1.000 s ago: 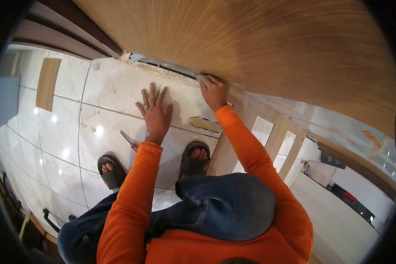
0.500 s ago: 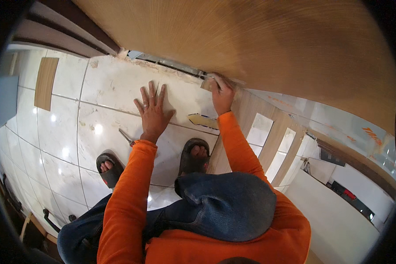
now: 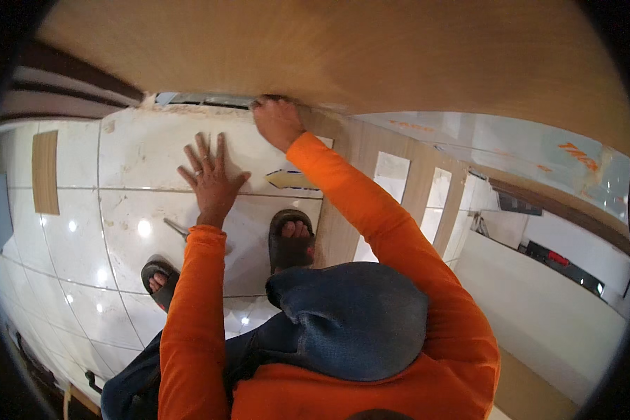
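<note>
My left hand [image 3: 214, 178] lies flat on the white tiled floor [image 3: 140, 161], fingers spread and nothing in it. Up at the bottom edge of a large wood-grain panel [image 3: 329, 56], my right hand [image 3: 278, 122] is closed, its fingertips at the narrow gap under the panel. What those fingers hold, if anything, is hidden. Along the gap to the left of them runs a greyish strip [image 3: 224, 101] with dark slots. A slim grey tool [image 3: 176, 226] rests on the tiles beside my left wrist, partly covered by the sleeve. Between my arms lies a pale yellow arrow-shaped piece [image 3: 290, 180] with a dark border.
A slatted wood-grain frame [image 3: 416, 175] lies to the right, with a white board [image 3: 539, 301] beyond it. Dark brown boards [image 3: 70, 91] stand at upper left, near a small wood-grain strip [image 3: 45, 171] on the floor. My sandalled feet [image 3: 292, 241] are on the tiles.
My right hand has slid left along the panel's bottom edge. The view has turned and shifted a little, while my left hand stays flat on the floor.
</note>
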Demonstrator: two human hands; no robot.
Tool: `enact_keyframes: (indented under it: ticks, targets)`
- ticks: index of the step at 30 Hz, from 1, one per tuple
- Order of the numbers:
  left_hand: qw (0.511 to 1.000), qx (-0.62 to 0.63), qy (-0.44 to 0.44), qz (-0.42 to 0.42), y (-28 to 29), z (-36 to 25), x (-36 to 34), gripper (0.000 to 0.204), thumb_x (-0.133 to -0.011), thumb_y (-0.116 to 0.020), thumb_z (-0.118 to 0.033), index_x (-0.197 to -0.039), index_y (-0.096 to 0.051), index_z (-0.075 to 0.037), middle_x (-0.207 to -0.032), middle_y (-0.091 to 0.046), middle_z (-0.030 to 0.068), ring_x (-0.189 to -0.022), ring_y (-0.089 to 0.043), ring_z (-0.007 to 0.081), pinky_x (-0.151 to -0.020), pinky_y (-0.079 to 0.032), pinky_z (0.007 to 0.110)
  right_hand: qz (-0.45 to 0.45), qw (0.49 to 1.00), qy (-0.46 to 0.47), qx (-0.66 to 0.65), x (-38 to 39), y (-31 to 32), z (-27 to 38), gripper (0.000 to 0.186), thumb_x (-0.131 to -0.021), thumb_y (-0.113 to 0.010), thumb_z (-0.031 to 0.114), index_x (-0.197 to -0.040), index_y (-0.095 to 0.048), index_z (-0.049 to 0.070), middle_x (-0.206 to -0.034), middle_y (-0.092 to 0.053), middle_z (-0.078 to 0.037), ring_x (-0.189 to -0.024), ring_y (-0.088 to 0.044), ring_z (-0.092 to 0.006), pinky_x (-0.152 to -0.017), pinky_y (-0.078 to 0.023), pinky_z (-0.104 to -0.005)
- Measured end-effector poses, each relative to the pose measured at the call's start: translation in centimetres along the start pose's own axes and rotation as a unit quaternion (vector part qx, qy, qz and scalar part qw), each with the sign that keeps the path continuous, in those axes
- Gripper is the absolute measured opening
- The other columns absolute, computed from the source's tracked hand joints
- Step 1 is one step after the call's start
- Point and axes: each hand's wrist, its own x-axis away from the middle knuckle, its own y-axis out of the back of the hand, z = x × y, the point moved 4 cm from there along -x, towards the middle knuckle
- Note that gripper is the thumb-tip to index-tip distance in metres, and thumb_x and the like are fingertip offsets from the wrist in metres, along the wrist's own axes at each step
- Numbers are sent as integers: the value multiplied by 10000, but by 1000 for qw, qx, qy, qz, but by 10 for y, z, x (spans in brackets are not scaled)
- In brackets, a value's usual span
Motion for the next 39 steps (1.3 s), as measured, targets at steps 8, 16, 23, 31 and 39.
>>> enact_keyframes:
  ticks: [8, 16, 23, 31, 39]
  targets:
    - [1000, 19, 1, 0, 1, -12, -1, 1090, -774, -759, -589, -1624, -140, -301, -1696, 17, 115, -1530, 33, 455, -1115, -42, 766, -179, 971, -10, -155, 57, 2, -56, 220, -919, -617, 119, -1096, -731, 56, -1015, -733, -141, -823, -709, -334, -768, -586, -387]
    - [1000, 10, 1, -8, -2, -8, -3, 1089, -779, -739, -620, -1624, -130, -304, -1694, 28, 129, -1525, 30, 473, -1106, -61, 777, -243, 817, -181, -491, 79, -40, -78, 237, -955, -628, 110, -1166, -716, 52, -854, -733, -117, -761, -708, -140, -698, -564, -346]
    - [999, -27, 4, 22, 0, -6, -5, 1148, -745, -705, -713, -1628, -116, -275, -1682, 55, 177, -1507, 25, 521, -1067, -88, 814, -238, 943, -62, -224, 71, 24, -54, 187, -921, -685, 178, -1075, -731, 81, -1008, -738, -145, -838, -708, -347, -735, -568, -393]
    - [999, -20, -25, -21, -14, -6, -6, 1161, -740, -667, -769, -1628, -99, -281, -1677, 72, 197, -1493, 58, 547, -1032, -75, 842, -74, 988, -72, -113, 18, -3, -32, 185, -945, -561, 216, -1008, -687, 96, -894, -716, -172, -777, -697, -395, -721, -574, -506]
    - [999, -7, -25, -23, -18, -12, -8, 1176, -736, -690, -760, -1626, -69, -307, -1679, 75, 172, -1490, 55, 550, -1029, -81, 844, -43, 998, 4, -35, 2, 13, -7, 166, -836, -600, 123, -852, -737, 31, -788, -704, -206, -781, -734, -353, -693, -578, -507]
